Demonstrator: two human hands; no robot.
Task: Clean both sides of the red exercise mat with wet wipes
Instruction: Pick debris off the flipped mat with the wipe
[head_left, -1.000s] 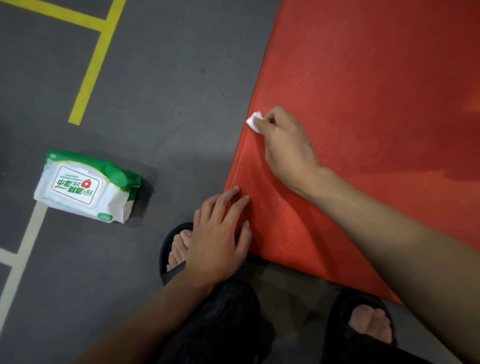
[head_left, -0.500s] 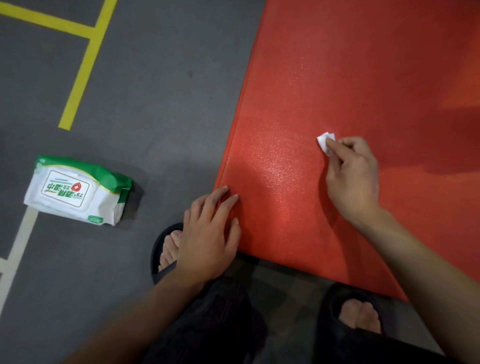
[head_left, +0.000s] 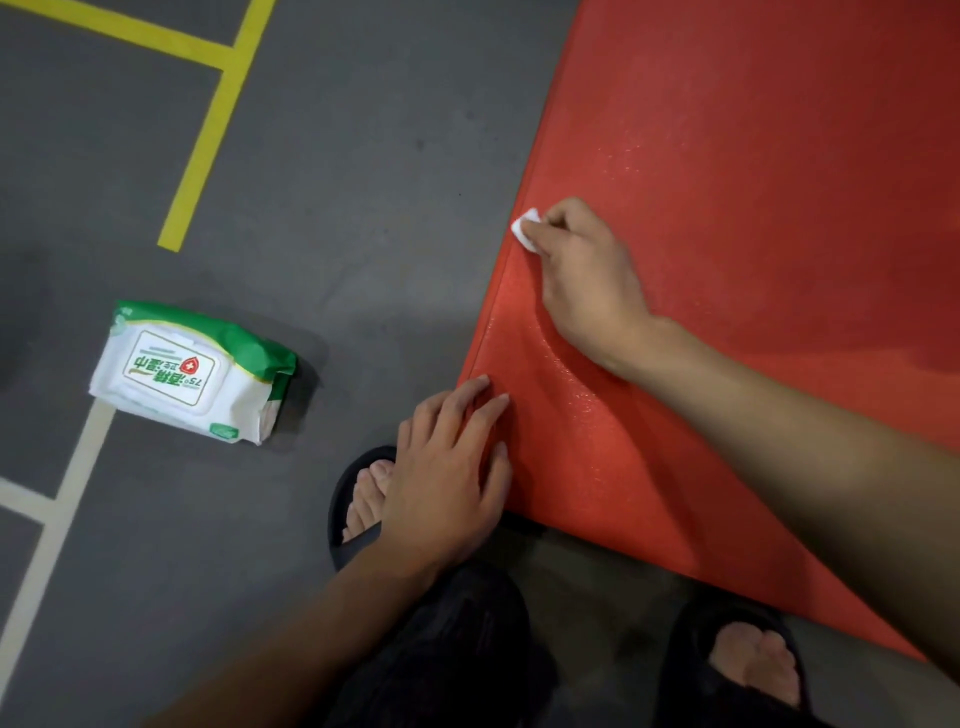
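Observation:
The red exercise mat (head_left: 753, 218) lies flat on the grey floor and fills the right of the view. My right hand (head_left: 587, 280) pinches a small folded white wet wipe (head_left: 525, 236) against the mat's left edge. A damp sheen shows on the mat near that hand. My left hand (head_left: 447, 478) rests with straight fingers on the mat's near left corner, partly over my foot.
A white and green pack of wet wipes (head_left: 192, 371) lies on the grey floor (head_left: 363, 208) to the left of the mat. Yellow tape lines (head_left: 208, 130) and pale lines (head_left: 57, 519) mark the floor. My feet in black sandals (head_left: 358, 509) stand at the mat's near edge.
My right hand swept the wipe rightward across the mat, then back to the left edge. My left hand stayed on the corner.

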